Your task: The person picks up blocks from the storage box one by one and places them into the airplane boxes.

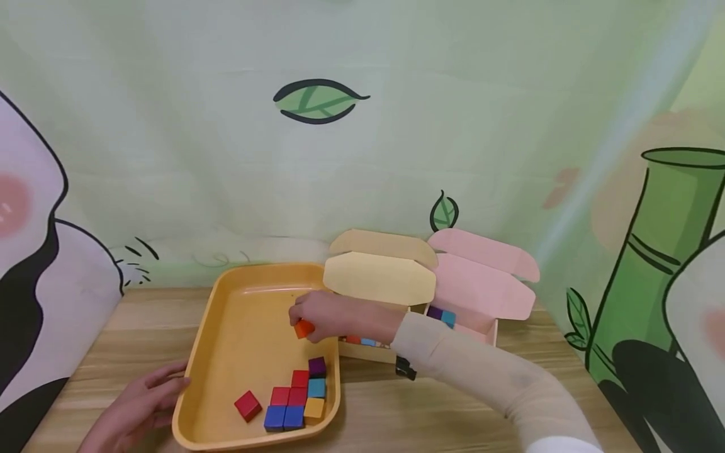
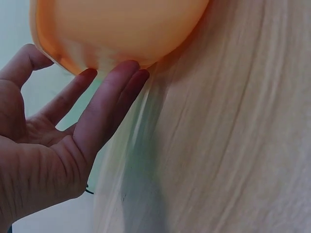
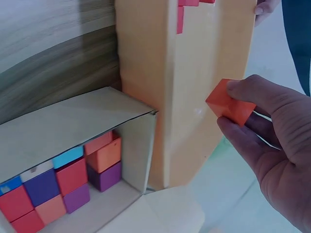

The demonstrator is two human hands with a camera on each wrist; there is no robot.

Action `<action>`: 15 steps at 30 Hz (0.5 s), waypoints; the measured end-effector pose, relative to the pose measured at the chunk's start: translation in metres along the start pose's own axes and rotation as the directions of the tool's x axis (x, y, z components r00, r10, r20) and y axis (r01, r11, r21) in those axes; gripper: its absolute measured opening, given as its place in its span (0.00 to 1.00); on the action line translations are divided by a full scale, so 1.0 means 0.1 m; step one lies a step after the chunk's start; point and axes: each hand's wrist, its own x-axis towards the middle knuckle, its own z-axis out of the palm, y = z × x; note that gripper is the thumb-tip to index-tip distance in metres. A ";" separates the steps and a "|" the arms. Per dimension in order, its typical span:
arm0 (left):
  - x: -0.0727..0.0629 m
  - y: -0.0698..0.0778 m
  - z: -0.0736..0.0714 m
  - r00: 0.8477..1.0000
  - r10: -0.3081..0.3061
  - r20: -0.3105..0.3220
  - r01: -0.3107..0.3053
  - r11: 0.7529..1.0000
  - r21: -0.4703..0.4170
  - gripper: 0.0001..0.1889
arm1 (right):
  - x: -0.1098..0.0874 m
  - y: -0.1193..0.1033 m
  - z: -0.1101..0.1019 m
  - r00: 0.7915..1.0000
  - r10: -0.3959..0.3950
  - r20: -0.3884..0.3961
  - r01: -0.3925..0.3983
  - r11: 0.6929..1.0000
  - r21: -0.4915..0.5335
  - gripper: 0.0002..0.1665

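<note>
My right hand [image 1: 323, 314] pinches an orange cube [image 3: 227, 103] between thumb and fingers, above the right side of a yellow tray [image 1: 249, 333]. My left hand [image 1: 138, 406] is at the tray's left edge. In the left wrist view its extended fingers [image 2: 104, 104] touch the tray's outer wall. Inside the tray, toward the near right corner, several cubes stand side by side: blue cubes [image 1: 275, 418], red cubes [image 1: 280, 396], a yellow cube [image 1: 314, 409], a light blue cube [image 1: 316, 387] and a purple cube [image 1: 317, 367]. Apart from them lies a tilted red cube [image 1: 248, 406].
Right of the tray stands an open cream box [image 1: 379, 277] holding several coloured cubes [image 3: 72, 177], partly hidden by my right arm. Beside it is an open pink box [image 1: 487, 286] with purple and light blue cubes [image 1: 448, 318]. A printed cloth [image 1: 317, 182] hangs behind the wooden table [image 1: 153, 327].
</note>
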 end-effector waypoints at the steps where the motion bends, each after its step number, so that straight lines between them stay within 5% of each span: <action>1: 0.00 0.00 0.00 1.000 0.000 0.000 0.000 1.000 0.001 0.42 | -0.02 0.01 0.00 1.000 0.001 0.001 -0.001 1.000 0.007 0.18; 15: 0.00 0.02 0.02 1.000 -0.012 -0.019 0.012 1.000 -0.006 0.42 | -0.20 0.05 -0.03 0.996 0.067 0.051 -0.073 0.990 0.119 0.19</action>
